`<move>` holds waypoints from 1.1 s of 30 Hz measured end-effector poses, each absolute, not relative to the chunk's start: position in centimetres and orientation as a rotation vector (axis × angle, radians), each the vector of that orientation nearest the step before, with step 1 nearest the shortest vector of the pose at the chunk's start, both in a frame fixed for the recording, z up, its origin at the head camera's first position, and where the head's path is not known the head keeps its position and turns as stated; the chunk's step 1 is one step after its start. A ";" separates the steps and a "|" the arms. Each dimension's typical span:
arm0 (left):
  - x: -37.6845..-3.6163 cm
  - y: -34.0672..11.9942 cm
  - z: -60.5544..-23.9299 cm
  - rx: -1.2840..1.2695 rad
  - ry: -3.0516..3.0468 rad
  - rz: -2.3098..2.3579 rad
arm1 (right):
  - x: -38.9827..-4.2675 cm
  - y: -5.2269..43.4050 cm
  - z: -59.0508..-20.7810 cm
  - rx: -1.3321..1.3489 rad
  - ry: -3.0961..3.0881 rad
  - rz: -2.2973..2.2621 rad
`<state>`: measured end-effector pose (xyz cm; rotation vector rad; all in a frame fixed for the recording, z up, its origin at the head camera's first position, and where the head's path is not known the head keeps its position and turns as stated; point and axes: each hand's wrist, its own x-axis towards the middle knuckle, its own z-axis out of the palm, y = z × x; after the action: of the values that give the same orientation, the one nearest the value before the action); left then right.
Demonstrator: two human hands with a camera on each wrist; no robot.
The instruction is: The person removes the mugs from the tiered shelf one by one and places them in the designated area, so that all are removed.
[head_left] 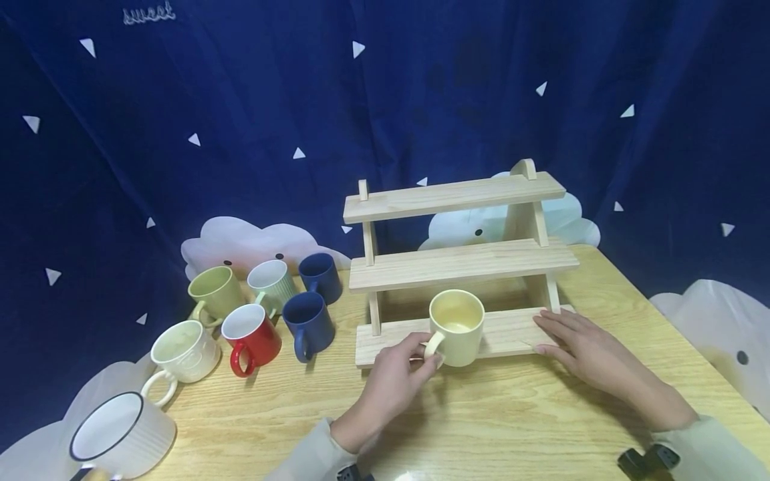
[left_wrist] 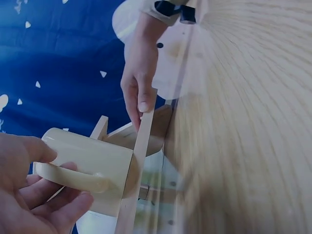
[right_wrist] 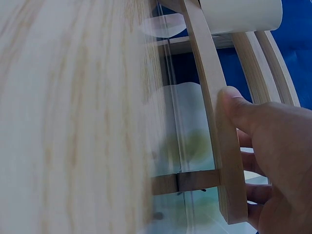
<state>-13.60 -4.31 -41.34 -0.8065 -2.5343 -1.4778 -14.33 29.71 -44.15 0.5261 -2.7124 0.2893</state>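
A pale yellow mug (head_left: 455, 334) stands upright at the bottom tier of a three-tier wooden display shelf (head_left: 463, 264). My left hand (head_left: 400, 374) pinches the mug by its handle; in the left wrist view the thumb and fingers lie about that handle (left_wrist: 73, 178). The mug's base meets the lowest board (left_wrist: 139, 156) there. At the right end of the same board, my right hand (head_left: 592, 354) holds the wood. In the right wrist view its thumb (right_wrist: 233, 97) presses the front edge while the other fingers lie over the top face.
On the left of the table (head_left: 252, 427) several mugs are grouped: a red mug (head_left: 259, 337), navy mugs (head_left: 313, 321), green mugs (head_left: 216, 294), a cream mug (head_left: 192, 357). A white dark-rimmed pot (head_left: 135, 441) sits nearest. A blue curtain (head_left: 271, 87) hangs behind.
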 end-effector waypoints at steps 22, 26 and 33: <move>-14.1 -6.7 -41.1 -0.697 -2.475 -1.600 | -14.4 29.8 -44.2 0.544 -2.706 0.292; -13.7 -7.8 -40.8 -0.661 -2.482 -1.613 | -14.4 29.8 -44.2 0.548 -2.708 0.286; -12.0 -9.4 -38.2 -0.627 -2.452 -1.604 | -14.4 29.8 -44.2 0.538 -2.715 0.293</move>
<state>-12.04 -9.39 -38.23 -0.6266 -2.4516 -1.6036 -14.38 29.83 -44.17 0.5378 -2.7151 0.2929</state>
